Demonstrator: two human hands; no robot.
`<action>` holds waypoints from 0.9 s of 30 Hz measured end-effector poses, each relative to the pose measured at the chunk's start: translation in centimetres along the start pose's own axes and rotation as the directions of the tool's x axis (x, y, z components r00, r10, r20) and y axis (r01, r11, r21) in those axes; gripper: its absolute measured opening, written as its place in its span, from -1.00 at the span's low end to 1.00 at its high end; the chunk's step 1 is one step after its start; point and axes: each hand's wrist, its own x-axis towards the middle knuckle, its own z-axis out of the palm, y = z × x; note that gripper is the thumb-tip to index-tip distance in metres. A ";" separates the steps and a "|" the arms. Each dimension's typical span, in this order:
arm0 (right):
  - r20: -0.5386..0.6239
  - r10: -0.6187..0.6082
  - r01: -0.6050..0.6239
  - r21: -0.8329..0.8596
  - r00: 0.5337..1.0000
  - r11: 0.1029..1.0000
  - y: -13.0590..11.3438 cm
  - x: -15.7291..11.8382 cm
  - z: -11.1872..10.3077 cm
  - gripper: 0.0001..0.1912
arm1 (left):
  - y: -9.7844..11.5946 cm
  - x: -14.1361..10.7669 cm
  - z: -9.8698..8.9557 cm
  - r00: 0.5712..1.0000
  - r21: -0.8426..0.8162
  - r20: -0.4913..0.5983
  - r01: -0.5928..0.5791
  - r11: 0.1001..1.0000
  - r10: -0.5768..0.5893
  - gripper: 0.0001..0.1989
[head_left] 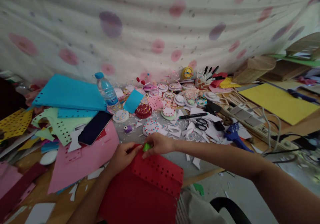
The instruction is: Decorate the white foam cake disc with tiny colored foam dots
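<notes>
A red sheet [140, 190], probably craft foam, lies at the table's front edge and over my lap, with rows of small round holes along its upper right part. My left hand [124, 157] is closed on the sheet's top edge, thumb and fingers pinching it. My right hand [158, 144] is closed around a small green hole punch [146, 147] set at that same edge; fingers hide most of the punch. Just beyond my hands are a small purple punch [128, 129] and a white disc with coloured dots [151, 127].
Decorated discs [172, 97] and white paper scraps crowd the table's middle. At left are a water bottle [107, 92], blue sheets [70, 93], a phone [95, 128] and a pink sheet [87, 164]. Scissors [200, 124], a blue glue gun [236, 135] and a power strip [260, 127] lie right.
</notes>
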 end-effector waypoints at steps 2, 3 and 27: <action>-0.009 -0.002 0.002 -0.024 1.000 1.000 -0.3 -0.1 -0.1 -0.81 | 0.6 0.0 -0.2 1.000 -0.035 0.001 0.008 0.999 -0.008 -0.75; -0.014 -0.006 0.005 -0.037 1.000 0.999 -0.5 -0.2 -0.2 -0.82 | 1.0 0.0 -0.2 1.000 -0.060 0.016 0.023 0.998 -0.023 -0.69; -0.019 -0.094 0.094 -0.010 0.995 0.996 -0.1 -0.4 1.3 -0.80 | 1.9 -1.0 -0.5 0.974 -0.093 0.120 0.206 0.974 -0.194 -0.35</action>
